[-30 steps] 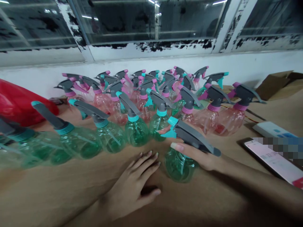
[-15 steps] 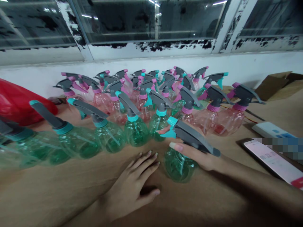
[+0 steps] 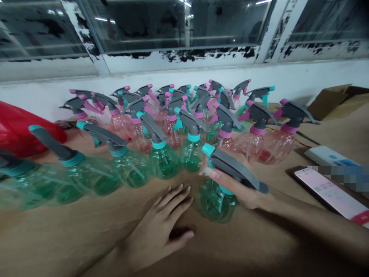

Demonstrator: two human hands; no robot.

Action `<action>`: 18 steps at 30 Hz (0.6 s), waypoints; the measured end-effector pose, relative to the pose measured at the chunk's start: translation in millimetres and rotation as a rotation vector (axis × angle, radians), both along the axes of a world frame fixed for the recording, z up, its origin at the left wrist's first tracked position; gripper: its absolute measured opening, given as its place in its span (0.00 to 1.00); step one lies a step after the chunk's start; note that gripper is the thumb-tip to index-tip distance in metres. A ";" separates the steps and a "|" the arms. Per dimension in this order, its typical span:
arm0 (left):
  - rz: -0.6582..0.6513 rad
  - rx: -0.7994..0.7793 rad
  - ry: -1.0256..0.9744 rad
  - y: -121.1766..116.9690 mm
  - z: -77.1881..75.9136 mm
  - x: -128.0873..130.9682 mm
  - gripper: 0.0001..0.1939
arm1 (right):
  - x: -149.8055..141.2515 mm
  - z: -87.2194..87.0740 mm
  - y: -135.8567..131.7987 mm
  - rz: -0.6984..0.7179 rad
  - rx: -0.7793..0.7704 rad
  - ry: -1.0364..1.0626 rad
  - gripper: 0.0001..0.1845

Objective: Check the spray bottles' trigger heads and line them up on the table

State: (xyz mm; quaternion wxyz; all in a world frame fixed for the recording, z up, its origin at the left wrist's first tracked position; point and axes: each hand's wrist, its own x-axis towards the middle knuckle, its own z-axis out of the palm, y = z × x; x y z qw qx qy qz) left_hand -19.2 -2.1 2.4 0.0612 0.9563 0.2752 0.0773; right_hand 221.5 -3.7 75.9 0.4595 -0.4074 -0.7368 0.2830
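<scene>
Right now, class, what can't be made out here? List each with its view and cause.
All in the head view:
Left-edge sprayer: nozzle cut off by the picture's edge.
Back-row bottles: bodies mostly hidden behind nearer ones.
Phone: screen digits blurred.
Right hand: fingers partly hidden by the held sprayer.

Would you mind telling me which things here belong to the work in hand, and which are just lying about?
Part of the work, by the look of it:
- held bottle, in the right hand
- green bottles
- pink bottles

Probably just lying about:
- phone
- white box
- carton
- red plastic
- cable
</scene>
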 end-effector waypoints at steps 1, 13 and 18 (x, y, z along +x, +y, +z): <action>0.002 0.004 0.006 0.2 -0.2 -0.1 0.30 | 0.3 -0.4 0.4 0.005 0.000 0.004 0.12; -0.006 0.007 -0.006 0.4 0.6 0.8 0.31 | 0.9 -10.1 2.8 0.053 -0.019 0.115 0.12; -0.008 0.008 -0.006 0.2 -0.6 0.3 0.31 | 1.0 -10.8 3.4 0.052 -0.034 0.119 0.12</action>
